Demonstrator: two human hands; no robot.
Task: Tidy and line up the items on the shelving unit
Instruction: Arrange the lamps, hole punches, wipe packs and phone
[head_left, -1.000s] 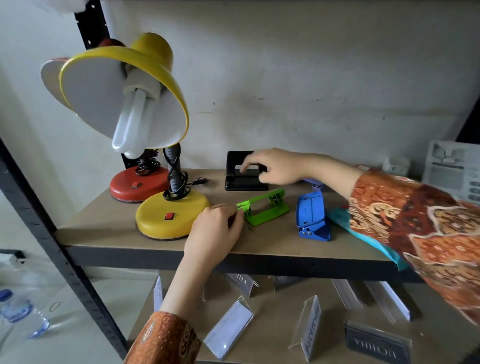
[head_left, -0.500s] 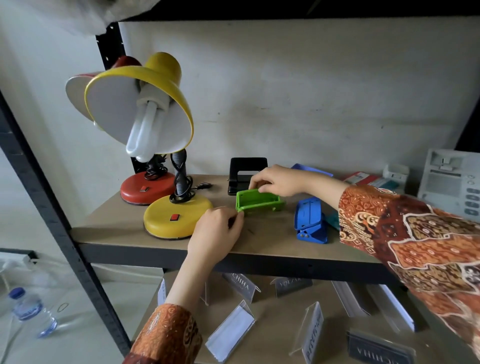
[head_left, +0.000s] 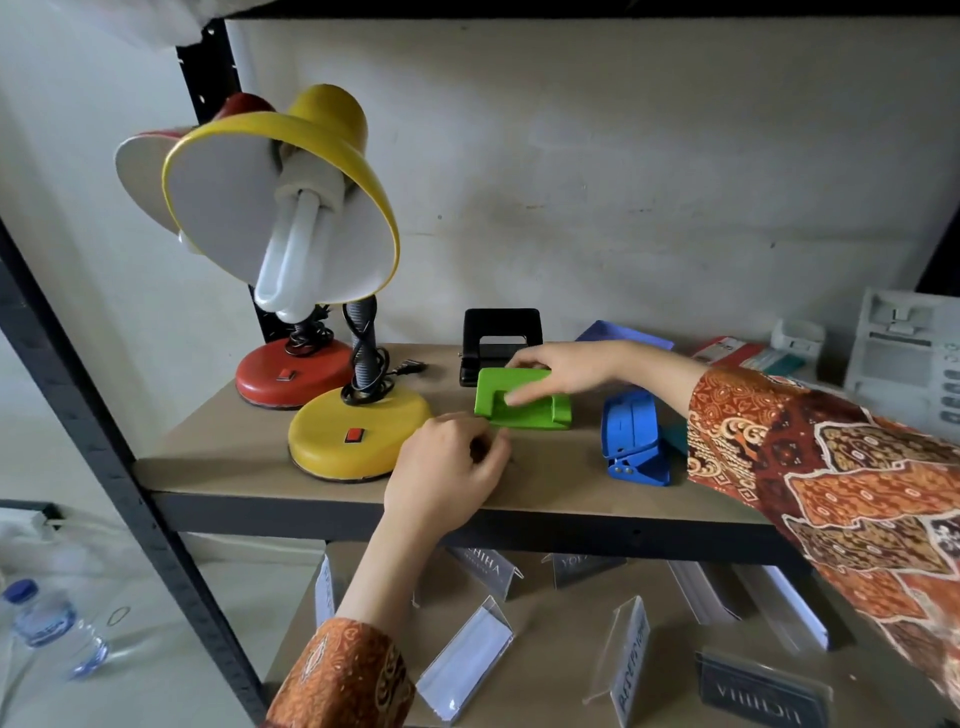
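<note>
Since the earlier frames, the green hole punch (head_left: 522, 401) is found turned from a skewed lie to nearly square with the shelf (head_left: 249, 441) front, and shifted back toward the black hole punch (head_left: 500, 340).

Item: green hole punch. Location: middle of the shelf, just in front of the black hole punch, between the yellow lamp (head_left: 358, 431) base and the blue hole punch (head_left: 635, 439), which lies tipped on its side.

Holds: the right hand (head_left: 563, 369) is laid over the top lever, fingers curled on it. The left hand (head_left: 449, 475) is set at the near left corner; whether its fingertips pinch the punch or merely touch it cannot be told.

Handling, as judged: rigid, light enough to slide, smooth-painted and so somewhat slippery; not fragile. The sprung lever is likely to give under pressure, so a hold on the base sides is advised.

Remaining: the blue hole punch is yet to be righted and lined up.
</note>
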